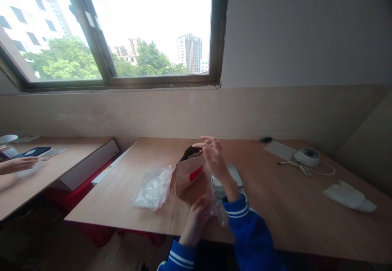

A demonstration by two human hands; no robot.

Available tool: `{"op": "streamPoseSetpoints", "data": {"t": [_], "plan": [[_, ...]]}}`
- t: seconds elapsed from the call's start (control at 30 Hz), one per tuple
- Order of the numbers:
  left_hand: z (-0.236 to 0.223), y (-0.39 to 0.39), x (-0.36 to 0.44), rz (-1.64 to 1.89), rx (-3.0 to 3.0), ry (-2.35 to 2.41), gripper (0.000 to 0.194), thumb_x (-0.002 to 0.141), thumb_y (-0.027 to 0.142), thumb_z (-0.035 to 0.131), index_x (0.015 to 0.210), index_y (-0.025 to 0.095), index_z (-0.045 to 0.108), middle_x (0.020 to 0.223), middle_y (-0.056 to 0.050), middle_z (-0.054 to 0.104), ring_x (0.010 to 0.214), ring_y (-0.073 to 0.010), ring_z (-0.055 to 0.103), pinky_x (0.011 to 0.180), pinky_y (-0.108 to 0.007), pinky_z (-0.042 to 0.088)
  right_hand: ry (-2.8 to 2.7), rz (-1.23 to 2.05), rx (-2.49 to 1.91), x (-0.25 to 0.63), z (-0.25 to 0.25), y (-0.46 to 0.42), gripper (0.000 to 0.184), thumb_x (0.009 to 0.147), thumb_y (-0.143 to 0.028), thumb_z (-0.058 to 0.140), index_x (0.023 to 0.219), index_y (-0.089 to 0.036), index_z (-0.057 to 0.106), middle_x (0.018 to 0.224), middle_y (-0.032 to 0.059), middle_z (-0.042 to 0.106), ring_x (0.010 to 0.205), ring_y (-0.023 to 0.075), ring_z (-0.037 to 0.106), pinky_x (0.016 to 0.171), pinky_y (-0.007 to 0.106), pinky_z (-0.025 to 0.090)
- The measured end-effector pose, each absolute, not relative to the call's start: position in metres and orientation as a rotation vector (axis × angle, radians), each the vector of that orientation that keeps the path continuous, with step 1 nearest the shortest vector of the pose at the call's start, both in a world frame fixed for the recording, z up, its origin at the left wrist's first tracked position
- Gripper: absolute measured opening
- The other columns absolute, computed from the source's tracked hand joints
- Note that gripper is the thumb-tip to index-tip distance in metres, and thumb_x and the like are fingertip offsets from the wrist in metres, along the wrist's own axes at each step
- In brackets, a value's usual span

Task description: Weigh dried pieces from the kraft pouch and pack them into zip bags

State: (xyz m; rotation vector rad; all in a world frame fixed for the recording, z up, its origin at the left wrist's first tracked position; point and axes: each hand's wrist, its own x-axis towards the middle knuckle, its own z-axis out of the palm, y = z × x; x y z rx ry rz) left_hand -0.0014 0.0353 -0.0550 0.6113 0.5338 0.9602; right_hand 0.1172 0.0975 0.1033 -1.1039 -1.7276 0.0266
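Observation:
My left hand (198, 214) is low near the front edge of the table, its fingers closed on a clear plastic bag (222, 212). Over the right side of the brown paper bag (186, 177) is my right hand (213, 156), fingers stretched out and apart, with nothing visible in them. The paper bag stands upright with its top open and a red patch on its side. Its contents are mostly hidden. Behind my right wrist lies a white device like a small scale (235, 175), partly covered by my forearm. A pile of clear zip bags (153, 187) lies left of the paper bag.
Farther right are a white dome camera (307, 156) with its cable, a white sheet (279, 150), a dark green-handled tool (266, 139) and a folded white wrapper (349, 196). On the left, another person's hand (23, 164) works at a separate table (79, 152).

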Motion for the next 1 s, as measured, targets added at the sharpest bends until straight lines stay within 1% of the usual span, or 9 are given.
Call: {"op": "streamPoseSetpoints", "data": {"t": [0.1,0.3,0.43,0.53,0.67,0.77,0.87,0.93,1.0], "plan": [[-0.053,0.036,-0.001,0.962,0.613,0.533,0.036,0.076,0.032,0.070,0.108,0.018,0.068,0.118,-0.013,0.067,0.104,-0.0268,0.064,0.096,-0.040,0.044,-1.797,0.042,-1.096,0.116,0.099,0.097,0.051,0.099,-0.041,0.021,0.099,-0.031,0.071,0.121,0.0042,0.053,0.115,0.0227,0.047,0.103,0.043,0.030],[-0.052,0.035,0.000,0.970,0.593,0.547,0.036,0.075,0.030,0.071,0.108,0.017,0.068,0.118,-0.014,0.067,0.104,-0.0273,0.064,0.093,-0.038,0.047,-1.855,0.095,-1.107,0.112,0.091,0.114,0.050,0.098,-0.045,0.020,0.111,-0.034,0.067,0.128,0.0053,0.048,0.123,0.0228,0.042,0.108,0.045,0.029],[-0.052,0.035,-0.002,0.982,0.586,0.550,0.037,0.075,0.029,0.071,0.109,0.016,0.067,0.118,-0.015,0.066,0.105,-0.0277,0.064,0.091,-0.036,0.048,-1.800,0.202,-1.076,0.115,0.098,0.102,0.046,0.098,-0.046,0.020,0.134,-0.036,0.047,0.142,0.0030,0.035,0.134,0.0212,0.033,0.112,0.043,0.027],[-0.053,0.034,-0.003,1.010,0.563,0.548,0.038,0.073,0.027,0.073,0.109,0.016,0.067,0.118,-0.015,0.066,0.104,-0.0274,0.065,0.090,-0.035,0.049,-1.640,0.224,-1.110,0.129,0.100,0.076,0.044,0.098,-0.044,0.025,0.139,-0.033,0.039,0.145,0.0040,0.032,0.138,0.0199,0.027,0.113,0.043,0.025],[-0.053,0.034,-0.004,1.057,0.550,0.553,0.041,0.073,0.026,0.072,0.113,0.020,0.064,0.118,-0.012,0.066,0.106,-0.0268,0.064,0.094,-0.037,0.047,-1.388,0.194,-1.315,0.154,0.071,0.035,0.038,0.093,-0.046,0.038,0.123,-0.027,0.054,0.133,0.0090,0.044,0.131,0.0244,0.035,0.112,0.049,0.024],[-0.053,0.034,-0.003,1.115,0.525,0.593,0.039,0.071,0.026,0.072,0.110,0.022,0.064,0.115,-0.009,0.068,0.105,-0.0245,0.064,0.095,-0.036,0.046,-1.161,0.317,-1.452,0.158,0.033,0.013,0.046,0.085,-0.051,0.051,0.121,-0.022,0.052,0.128,0.0132,0.049,0.127,0.0290,0.042,0.107,0.052,0.032],[-0.053,0.033,-0.001,1.167,0.508,0.636,0.038,0.067,0.026,0.074,0.104,0.023,0.066,0.112,-0.006,0.068,0.102,-0.0218,0.064,0.090,-0.033,0.048,-1.067,0.683,-1.415,0.145,0.007,0.003,0.053,0.082,-0.051,0.055,0.125,-0.021,0.045,0.127,0.0140,0.054,0.114,0.0282,0.056,0.093,0.046,0.049],[-0.052,0.032,0.000,1.191,0.530,0.663,0.033,0.064,0.025,0.076,0.096,0.021,0.069,0.102,-0.005,0.070,0.094,-0.0202,0.065,0.084,-0.030,0.049,-1.059,0.837,-1.319,0.134,0.002,0.002,0.053,0.083,-0.049,0.055,0.126,-0.022,0.041,0.125,0.0126,0.057,0.107,0.0260,0.061,0.087,0.041,0.053],[-0.051,0.029,0.001,1.209,0.562,0.698,0.031,0.061,0.023,0.077,0.090,0.019,0.070,0.090,-0.004,0.071,0.086,-0.0189,0.066,0.078,-0.028,0.050,-1.052,0.874,-1.252,0.125,0.003,0.004,0.052,0.082,-0.046,0.056,0.126,-0.023,0.040,0.123,0.0113,0.060,0.102,0.0245,0.064,0.083,0.038,0.055]]}}
